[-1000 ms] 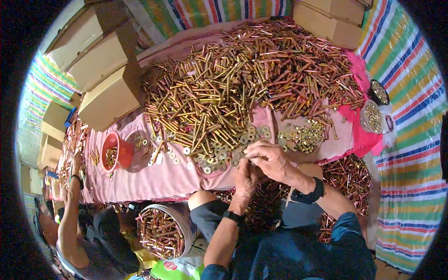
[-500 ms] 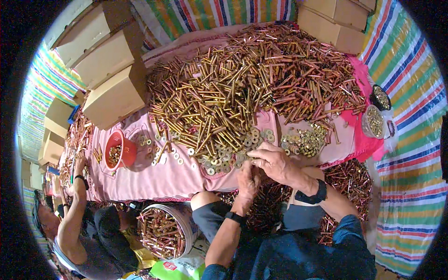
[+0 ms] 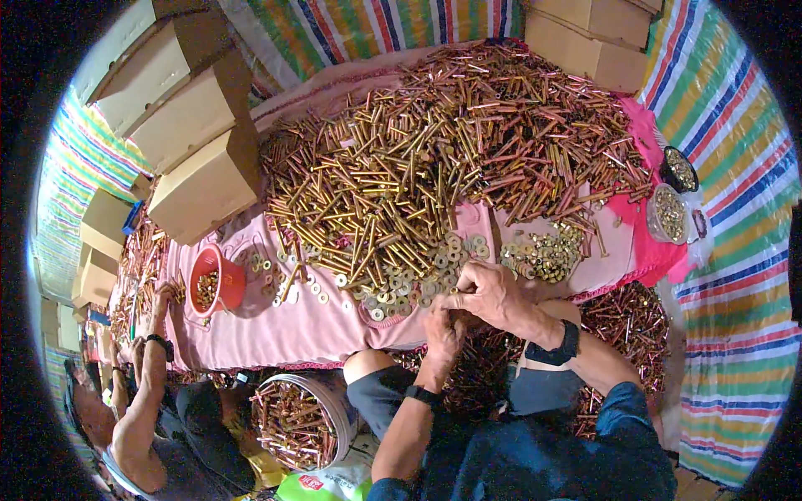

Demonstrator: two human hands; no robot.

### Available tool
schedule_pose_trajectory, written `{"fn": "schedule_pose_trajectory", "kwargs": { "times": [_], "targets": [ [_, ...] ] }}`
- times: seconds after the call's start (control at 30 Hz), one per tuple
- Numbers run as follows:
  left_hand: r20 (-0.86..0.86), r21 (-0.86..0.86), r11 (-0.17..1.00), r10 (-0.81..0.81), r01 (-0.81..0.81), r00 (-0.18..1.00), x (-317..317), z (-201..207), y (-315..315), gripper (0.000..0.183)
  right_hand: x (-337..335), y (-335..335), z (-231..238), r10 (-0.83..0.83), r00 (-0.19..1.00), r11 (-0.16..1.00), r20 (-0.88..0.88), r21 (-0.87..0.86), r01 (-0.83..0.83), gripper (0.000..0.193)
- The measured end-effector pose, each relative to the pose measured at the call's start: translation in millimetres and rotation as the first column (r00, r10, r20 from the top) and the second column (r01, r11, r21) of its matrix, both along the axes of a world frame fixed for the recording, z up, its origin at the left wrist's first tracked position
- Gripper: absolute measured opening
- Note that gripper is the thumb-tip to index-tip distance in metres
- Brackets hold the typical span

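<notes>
Lying just beyond the curled left hand (image 3: 444, 331) and pinched right hand (image 3: 493, 294), grip contents unclear: loose washers (image 3: 407, 288).

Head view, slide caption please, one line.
Left hand and right hand close together beside loose washers, near a heap of metal bolts on pink cloth.

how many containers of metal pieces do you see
4: a red tub on the pink cloth at left, a black bowl and clear tub at its right end, a white bucket below its near edge. Others may be hidden.
</notes>
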State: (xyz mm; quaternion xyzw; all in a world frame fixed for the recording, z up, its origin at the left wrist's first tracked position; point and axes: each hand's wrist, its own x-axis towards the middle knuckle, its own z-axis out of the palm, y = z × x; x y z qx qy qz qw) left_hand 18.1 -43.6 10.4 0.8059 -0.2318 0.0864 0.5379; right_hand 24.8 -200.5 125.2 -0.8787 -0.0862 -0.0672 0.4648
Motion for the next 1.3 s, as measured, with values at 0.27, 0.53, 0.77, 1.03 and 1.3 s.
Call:
{"fn": "schedule_pose_trajectory", "kwargs": {
  "times": [0.27, 0.53, 0.77, 1.03, 1.3],
  "targets": [
    [-0.008, -0.066, 0.998, -0.015, 0.015, 1.000, -3, -6, 4, 0.035, -3, 1, 12, 0.064, 0.996, 0.997, 0.063, -0.045, -0.061, 0.036],
    [0.083, 0.097, 0.975, -0.208, 0.200, 0.975, 4, 58, 4, 0.030, 51, 5, -17, -0.039, 0.997, 0.991, -0.060, -0.129, 0.031, 0.034],
    [-0.138, -0.004, 0.959, -0.280, 0.282, 0.950, -15, 52, 12, 0.036, 80, 21, -38, 0.152, 0.987, 0.953, -0.044, -0.260, -0.158, 0.033],
    [-0.456, -0.356, 0.922, -0.030, -0.151, 0.889, -8, 42, 9, 0.038, 92, -1, -35, 0.333, 0.890, 0.941, -0.312, 0.163, -0.295, 0.041],
    [-0.668, -0.617, 0.678, -0.182, -0.400, 0.721, 8, 49, -6, 0.024, 23, -19, -21, 0.332, 0.750, 0.933, -0.572, 0.082, -0.350, 0.038]
  ]
}}
